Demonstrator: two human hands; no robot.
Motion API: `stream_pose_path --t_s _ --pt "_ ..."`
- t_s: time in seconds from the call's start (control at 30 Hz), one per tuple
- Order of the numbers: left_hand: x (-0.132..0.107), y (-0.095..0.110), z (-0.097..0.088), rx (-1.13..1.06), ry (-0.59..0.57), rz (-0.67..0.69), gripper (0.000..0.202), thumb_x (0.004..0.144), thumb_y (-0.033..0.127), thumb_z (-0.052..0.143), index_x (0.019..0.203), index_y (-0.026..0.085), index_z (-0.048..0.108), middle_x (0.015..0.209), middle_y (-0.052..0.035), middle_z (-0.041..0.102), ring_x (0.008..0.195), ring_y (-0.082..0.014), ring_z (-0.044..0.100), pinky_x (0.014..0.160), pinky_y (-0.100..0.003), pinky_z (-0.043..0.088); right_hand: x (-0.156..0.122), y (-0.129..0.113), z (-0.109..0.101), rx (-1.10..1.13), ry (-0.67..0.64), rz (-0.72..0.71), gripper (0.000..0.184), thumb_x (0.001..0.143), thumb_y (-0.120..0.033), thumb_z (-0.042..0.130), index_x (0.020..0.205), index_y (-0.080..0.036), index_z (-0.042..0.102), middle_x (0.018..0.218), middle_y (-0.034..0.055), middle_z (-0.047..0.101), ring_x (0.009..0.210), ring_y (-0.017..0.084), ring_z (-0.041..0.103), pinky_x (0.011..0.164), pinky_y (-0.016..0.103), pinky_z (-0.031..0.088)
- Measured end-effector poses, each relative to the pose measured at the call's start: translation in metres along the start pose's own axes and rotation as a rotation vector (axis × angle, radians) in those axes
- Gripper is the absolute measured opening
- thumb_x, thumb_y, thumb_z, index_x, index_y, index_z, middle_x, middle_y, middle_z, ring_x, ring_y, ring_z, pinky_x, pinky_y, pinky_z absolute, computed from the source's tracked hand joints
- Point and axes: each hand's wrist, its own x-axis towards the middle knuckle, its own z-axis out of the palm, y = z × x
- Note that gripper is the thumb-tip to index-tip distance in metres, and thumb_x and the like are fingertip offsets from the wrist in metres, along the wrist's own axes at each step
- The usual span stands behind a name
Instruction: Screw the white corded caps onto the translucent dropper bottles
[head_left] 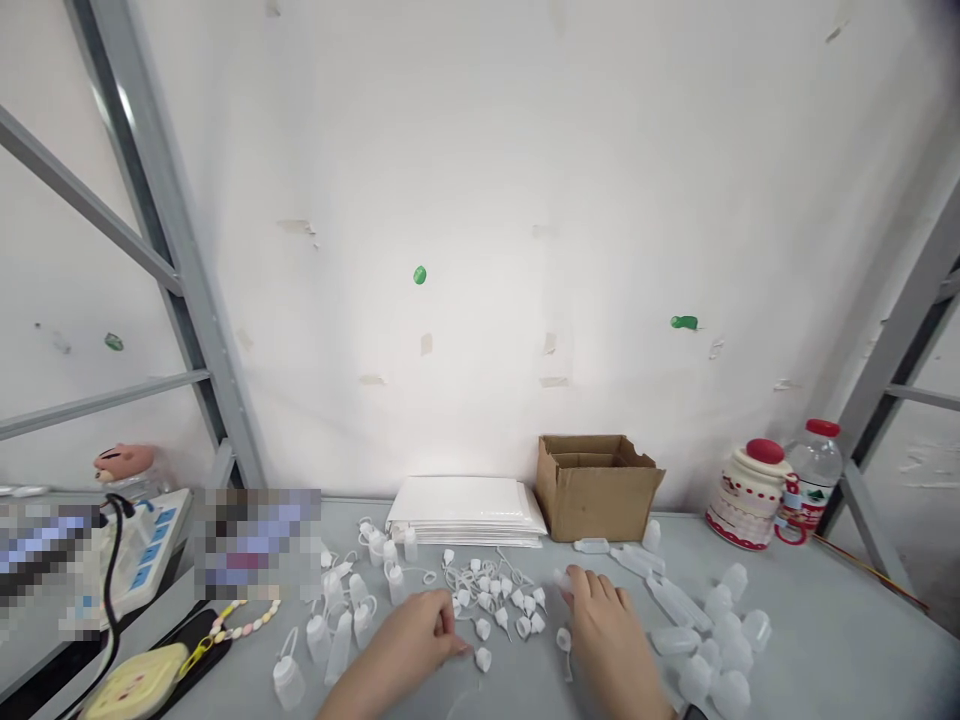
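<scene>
My left hand (416, 640) is closed in a pinch. Its fingertips meet at the edge of a small white cap (483, 659), close to the grey tabletop. To the right, my right hand (609, 635) curls its fingers around a small translucent plastic bottle (561, 578), mostly covered by the hand. Below its thumb side lies another white cap (563, 640) with a strap. Between the hands is a loose pile of white caps with thin straps (495, 590). Left of my left hand are several small capped bottles (318, 636), most upright.
Uncapped translucent bottles (727, 640) cluster at right. Behind stand a stack of white envelopes (461, 510), an open cardboard box (600, 500), a cream jar (746, 495) and a clear bottle with a red lid (816, 465). A yellow case (135, 683) and power strip (159, 545) lie left.
</scene>
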Motion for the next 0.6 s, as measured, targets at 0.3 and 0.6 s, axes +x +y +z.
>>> stream_pose_path --t_s 0.3,0.6 --pt "-0.001 -0.001 0.002 0.030 0.076 -0.071 0.032 0.054 0.025 0.065 0.075 0.023 0.041 0.066 0.0036 0.052 0.067 -0.0207 0.053 0.057 -0.026 0.031 0.003 -0.003 0.000 -0.005 0.151 -0.091 0.016 0.081 -0.004 0.047 0.083 -0.016 0.056 0.070 0.0061 0.066 0.067 0.024 0.060 0.066 0.037 0.030" --pt "0.005 -0.007 0.009 -0.037 0.109 -0.052 0.005 0.069 0.017 0.043 0.070 0.023 0.041 0.075 -0.0026 0.056 0.064 -0.0206 0.056 0.051 -0.028 0.038 0.002 -0.007 0.007 0.059 0.338 -0.167 0.023 0.083 -0.005 0.036 0.090 -0.013 0.056 0.070 0.0073 0.065 0.062 0.024 0.059 0.067 0.041 0.034"
